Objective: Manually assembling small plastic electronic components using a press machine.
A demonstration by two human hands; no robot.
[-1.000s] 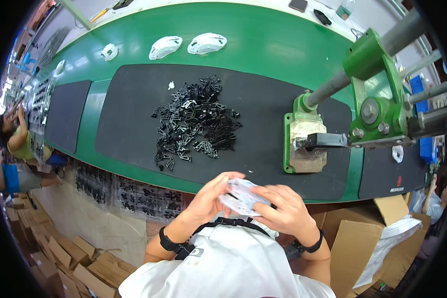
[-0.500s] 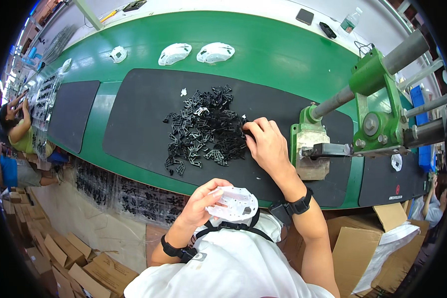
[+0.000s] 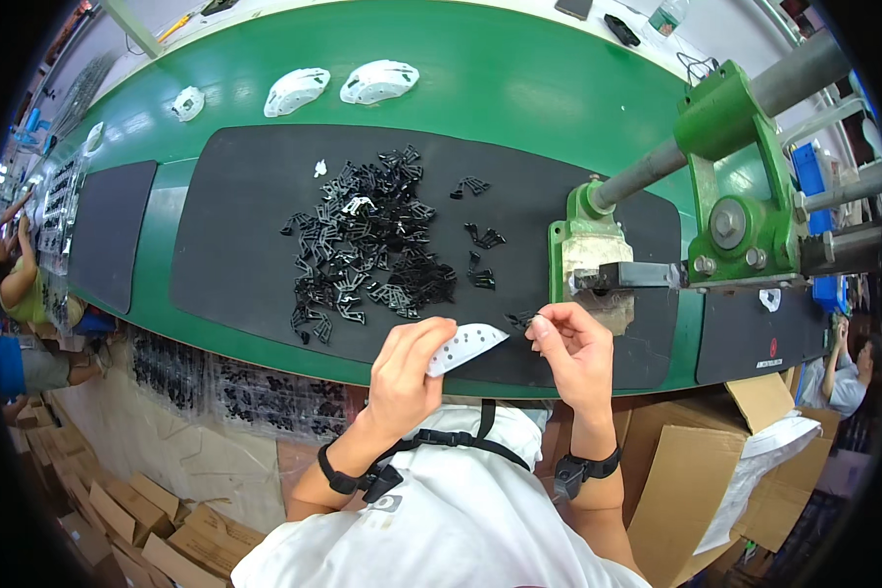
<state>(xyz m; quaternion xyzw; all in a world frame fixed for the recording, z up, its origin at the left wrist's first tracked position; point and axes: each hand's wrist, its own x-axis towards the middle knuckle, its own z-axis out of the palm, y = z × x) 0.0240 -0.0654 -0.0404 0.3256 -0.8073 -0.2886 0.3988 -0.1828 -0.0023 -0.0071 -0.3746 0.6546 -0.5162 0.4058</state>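
Note:
My left hand (image 3: 405,377) is closed around one end of a white curved plastic shell (image 3: 468,348) dotted with small holes, tilted on edge above the mat's near edge. Just right of it, my right hand (image 3: 573,355) pinches a small black plastic clip-like part (image 3: 519,319) between thumb and fingers. The part and the shell are apart. Beyond my hands, a heap of similar black plastic parts (image 3: 363,245) lies on the dark mat (image 3: 225,235). A few loose black parts (image 3: 482,235) rest between the heap and the press.
A green hand press (image 3: 725,196) with a metal arm stands at the right. Two white shells (image 3: 379,81) and a smaller white piece (image 3: 188,104) sit on the green table (image 3: 480,59). Cardboard boxes (image 3: 696,490) stand below on both sides. Another person (image 3: 20,274) works far left.
My right hand has left the heap and come back toward me, now pinching a black part. Loose black parts now show right of the heap. My left hand has raised and tilted the shell.

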